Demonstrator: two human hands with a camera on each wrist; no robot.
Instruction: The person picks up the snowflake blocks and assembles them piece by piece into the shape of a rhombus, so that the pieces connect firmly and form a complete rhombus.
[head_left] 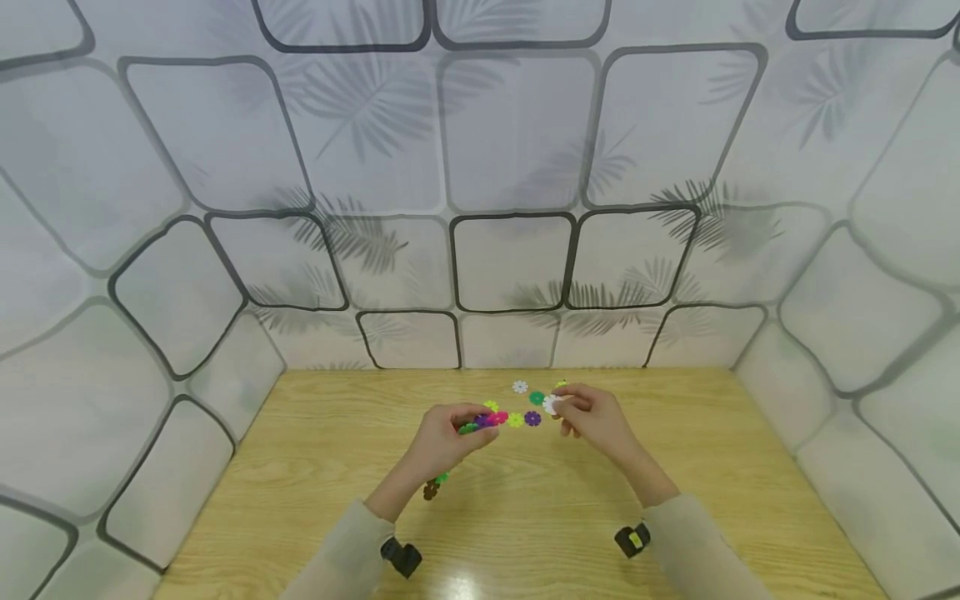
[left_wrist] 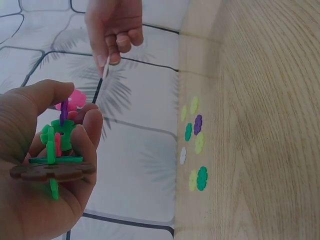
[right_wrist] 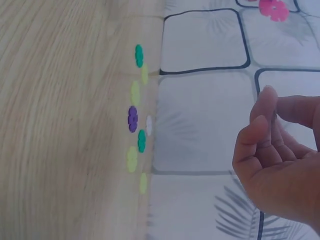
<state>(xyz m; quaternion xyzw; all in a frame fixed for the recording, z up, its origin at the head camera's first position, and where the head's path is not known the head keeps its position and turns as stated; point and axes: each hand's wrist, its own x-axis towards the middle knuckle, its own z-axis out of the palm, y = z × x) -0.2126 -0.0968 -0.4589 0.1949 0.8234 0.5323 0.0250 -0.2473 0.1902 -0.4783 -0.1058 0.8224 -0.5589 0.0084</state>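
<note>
My left hand point(head_left: 438, 440) grips a chain of interlocked plastic flower discs. A brown disc point(left_wrist: 52, 171) sits at the chain's near end, with green and purple pieces along it. At its far end a pink disc point(left_wrist: 76, 99) sticks out past the fingertips. My right hand point(head_left: 597, 419), to the right, pinches a white flower disc point(head_left: 551, 405) between thumb and forefinger. That disc is seen edge-on in the left wrist view, apart from the pink one. In the right wrist view the fingers mostly hide it.
Several loose flower discs lie flat on the wooden table point(head_left: 585, 533), among them a purple disc point(right_wrist: 132, 119), a teal disc point(right_wrist: 139, 55), a white disc point(head_left: 520, 387) and a yellow disc point(head_left: 516, 420). A patterned wall covering point(head_left: 510, 262) rises behind and along both sides.
</note>
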